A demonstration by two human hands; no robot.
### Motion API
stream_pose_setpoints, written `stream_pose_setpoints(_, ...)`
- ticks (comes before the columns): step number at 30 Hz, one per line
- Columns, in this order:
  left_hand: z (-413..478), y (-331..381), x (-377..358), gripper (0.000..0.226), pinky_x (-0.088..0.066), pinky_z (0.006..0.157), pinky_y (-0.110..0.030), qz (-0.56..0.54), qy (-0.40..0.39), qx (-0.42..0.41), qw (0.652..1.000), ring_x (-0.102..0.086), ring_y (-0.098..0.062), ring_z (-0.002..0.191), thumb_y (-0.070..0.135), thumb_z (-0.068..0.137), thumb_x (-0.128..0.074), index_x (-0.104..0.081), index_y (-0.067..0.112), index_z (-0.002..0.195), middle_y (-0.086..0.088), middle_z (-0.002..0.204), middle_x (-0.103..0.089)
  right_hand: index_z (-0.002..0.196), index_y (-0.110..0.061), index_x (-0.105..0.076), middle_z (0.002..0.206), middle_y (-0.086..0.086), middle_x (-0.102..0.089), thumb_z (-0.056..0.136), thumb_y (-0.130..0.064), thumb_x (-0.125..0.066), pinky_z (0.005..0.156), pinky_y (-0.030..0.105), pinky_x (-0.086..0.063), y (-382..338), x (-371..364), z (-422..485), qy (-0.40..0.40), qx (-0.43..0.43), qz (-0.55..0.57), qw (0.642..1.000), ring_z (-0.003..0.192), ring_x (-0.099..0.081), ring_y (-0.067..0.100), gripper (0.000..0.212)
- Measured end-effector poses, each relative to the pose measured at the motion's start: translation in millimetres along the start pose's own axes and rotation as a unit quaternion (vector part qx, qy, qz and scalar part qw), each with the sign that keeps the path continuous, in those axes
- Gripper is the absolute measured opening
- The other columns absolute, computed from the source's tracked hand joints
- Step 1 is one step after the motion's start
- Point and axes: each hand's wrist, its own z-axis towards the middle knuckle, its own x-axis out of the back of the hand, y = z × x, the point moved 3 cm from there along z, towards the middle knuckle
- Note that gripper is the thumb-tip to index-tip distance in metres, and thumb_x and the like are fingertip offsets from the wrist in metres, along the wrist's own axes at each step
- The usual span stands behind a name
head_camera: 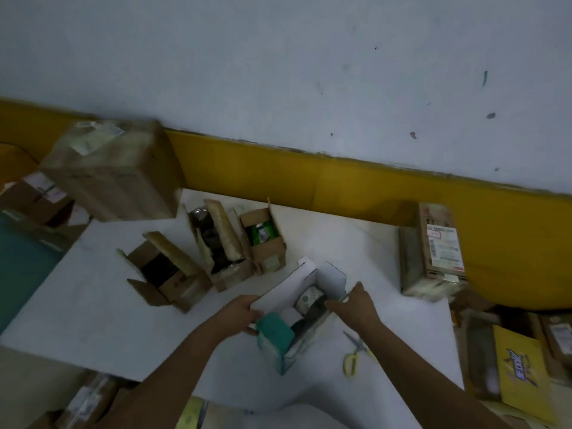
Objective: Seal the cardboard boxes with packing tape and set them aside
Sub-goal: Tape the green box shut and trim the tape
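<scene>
Both forearms come in bare from the near edge and converge on one small teal-and-white box (pixel 277 345). It stands on the white table (pixel 93 305) with its top open and flaps up.

Left hand (pixel 240 311): palm turned inward, thumb lying over the box's white left flap. The fingers are curled beneath it, just beside the teal near flap. It is grasping the box.

Right hand (pixel 356 305): wrist angled inward, thumb lifted and pointing away. The fingers (pixel 335 305) are hooked over the rim of the box's right wall, so it is also grasping. Blur hides how far the tips reach inside.

Between the two sets of fingers, down in the box, is a round item (pixel 309 297) with a pale label and something dark beside it. Cannot tell what either is.

Beyond the left fingers stand three open cardboard boxes (pixel 216 252) in a close row, flaps standing, goods inside.

Back from the right fingers, beside the forearm, yellow-handled scissors (pixel 354 356) lie flat on the table. They are near the box but apart from it.

Well beyond the right thumb, at the table's far right, stands a closed labelled box (pixel 433 252). Far past the left fingers, against the wall, is a large closed carton (pixel 114 171), blurred.

Off the table, outward from the right forearm, a yellow envelope (pixel 520 373) lies among other parcels.
</scene>
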Motion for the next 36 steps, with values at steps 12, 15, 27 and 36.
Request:
stream_pose_setpoints(12, -7.0, -44.0, 44.5, 0.034, -0.05, 0.094, -0.03, 0.034, 0.167, -0.065, 0.983, -0.06, -0.015, 0.106, 0.014, 0.088, -0.071, -0.06, 0.021, 0.119, 0.003, 0.116, -0.061, 0.154, -0.013, -0.019, 0.16, 0.014, -0.02, 0.092, -0.043, -0.057, 0.117, 0.045, -0.022, -26.6, -45.0, -24.1, 0.109, 0.181, -0.37, 0.905, 0.145, -0.023, 0.035, 0.079)
stream_pose_setpoints(15, -34.6, -83.0, 63.7, 0.025, -0.051, 0.092, -0.034, -0.036, 0.264, -0.05, 0.962, -0.062, -0.016, 0.098, 0.005, 0.091, -0.063, -0.063, 0.02, 0.11, -0.002, 0.109, -0.065, 0.134, -0.008, -0.053, 0.141, 0.013, -0.05, 0.086, -0.016, -0.064, 0.107, 0.045, -0.039, -53.5, -56.8, -35.5, 0.156, 0.336, -0.288, 0.883, 0.128, -0.048, 0.033, 0.05)
stream_pose_setpoints(27, -102.7, -274.3, 49.3, 0.064, -0.044, 0.076, -0.029, -0.158, 0.317, 0.276, 0.894, -0.06, -0.03, 0.101, 0.043, 0.09, -0.065, -0.042, 0.004, 0.135, -0.013, 0.113, -0.061, 0.09, -0.012, -0.069, 0.089, 0.001, -0.065, 0.082, -0.013, -0.043, 0.061, 0.028, -0.053, -71.1, -264.7, -122.0, -0.155, 0.628, -0.235, 0.725, 0.078, -0.063, 0.018, 0.027)
stream_pose_setpoints(36, -65.3, -281.0, 28.9, 0.072, -0.048, 0.093, -0.033, -0.175, 0.264, 0.239, 0.918, -0.058, -0.024, 0.115, 0.048, 0.082, -0.072, -0.046, 0.012, 0.138, -0.008, 0.132, -0.058, 0.108, -0.015, -0.065, 0.109, -0.001, -0.063, 0.097, -0.018, -0.044, 0.079, 0.025, -0.044, -9.3, -282.2, -98.2, -0.245, 0.436, -0.31, 0.808, 0.098, -0.059, 0.015, 0.024)
